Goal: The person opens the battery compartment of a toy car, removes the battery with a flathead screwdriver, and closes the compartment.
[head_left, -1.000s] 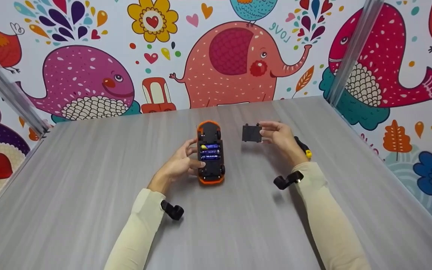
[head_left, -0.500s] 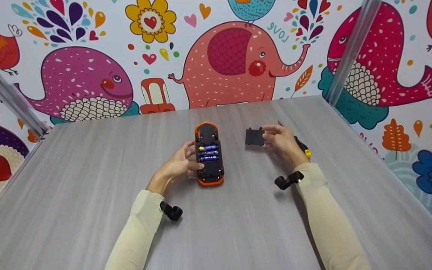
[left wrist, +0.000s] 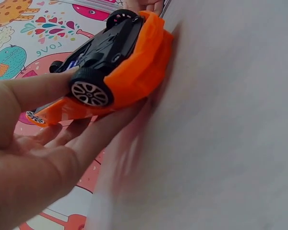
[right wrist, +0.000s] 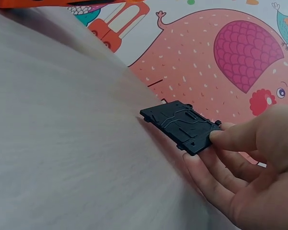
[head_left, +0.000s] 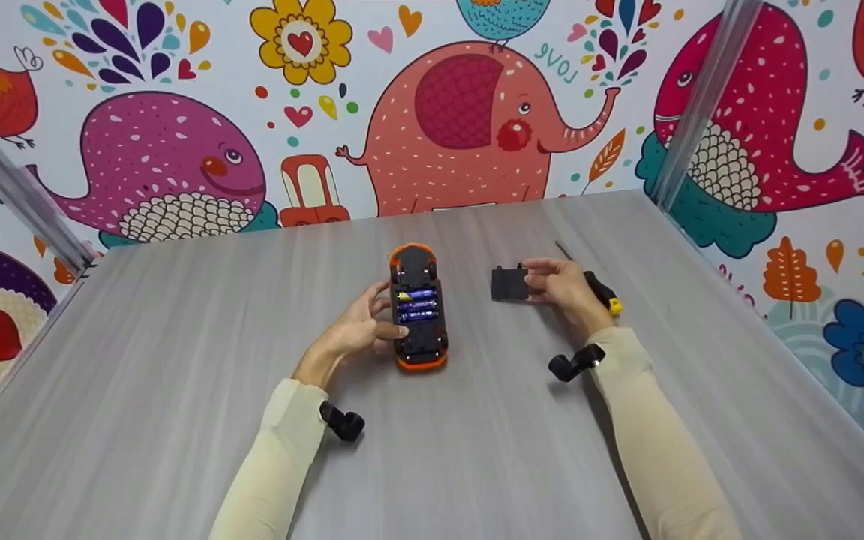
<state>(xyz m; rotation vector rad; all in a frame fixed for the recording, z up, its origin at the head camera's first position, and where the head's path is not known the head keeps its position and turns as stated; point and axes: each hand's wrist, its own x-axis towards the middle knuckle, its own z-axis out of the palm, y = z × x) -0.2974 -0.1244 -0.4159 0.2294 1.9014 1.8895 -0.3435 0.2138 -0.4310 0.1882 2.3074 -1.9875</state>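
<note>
An orange toy car (head_left: 423, 341) is upside down in my left hand (head_left: 353, 330), its black underside facing up. My thumb lies on the underside by a wheel (left wrist: 91, 91), and the other fingers curl beneath the body. Three blue batteries (head_left: 418, 305) sit side by side in the uncovered compartment midway along the car. To the right, my right hand (head_left: 563, 289) pinches a flat black battery cover (head_left: 508, 284) by its right edge. Small tabs and moulded lines show on the cover (right wrist: 180, 125) in the right wrist view.
A screwdriver (head_left: 601, 294) with a black and yellow handle lies on the grey table (head_left: 477, 450) just beyond my right hand, its shaft pointing to the back. A wall (head_left: 312, 112) printed with cartoon animals closes off the back.
My right hand has shifted the battery cover slightly right and nearer to me, tilting it. More of the screwdriver's shaft shows now. The left hand and car have barely moved.
</note>
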